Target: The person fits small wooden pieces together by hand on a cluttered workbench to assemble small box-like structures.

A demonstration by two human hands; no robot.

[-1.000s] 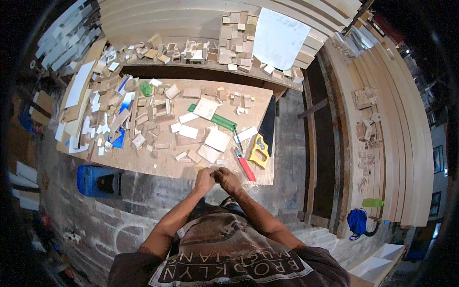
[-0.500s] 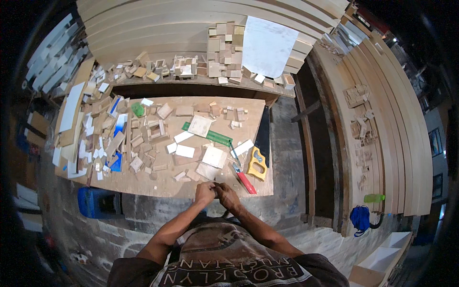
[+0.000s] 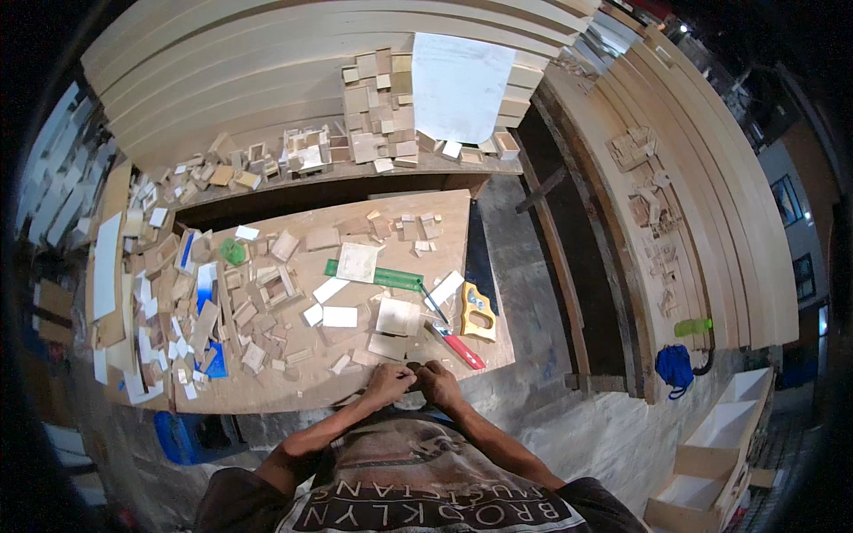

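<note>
Close together at the front edge of the workbench [image 3: 302, 377], my left hand [image 3: 389, 384] and my right hand [image 3: 439, 388] have their fingers curled in. Something small and dark may sit between the fingertips, but I cannot make it out. Just beyond the hands lies a square wooden piece [image 3: 399, 316]. A red-handled tool [image 3: 462, 350] with a thin blade is to the right, beside a yellow saw handle [image 3: 479, 313]. Farther back, a green ruler [image 3: 398, 279] lies partly under another square wooden piece [image 3: 357, 262]. White rectangular pieces [image 3: 340, 317] are left of the hands' line.
Wood offcuts and small box parts [image 3: 277, 286] crowd the bench's left half. Behind stands a shelf of small wooden blocks [image 3: 373, 107] with a white sheet [image 3: 462, 89]. Long boards [image 3: 711, 195] line the right side. A blue container [image 3: 182, 438] is under the bench's left front.
The whole view has shifted and turned, so the bench appears lower and tilted. My hands stay near the bench's front edge, with their fingers slightly farther apart from each other.
</note>
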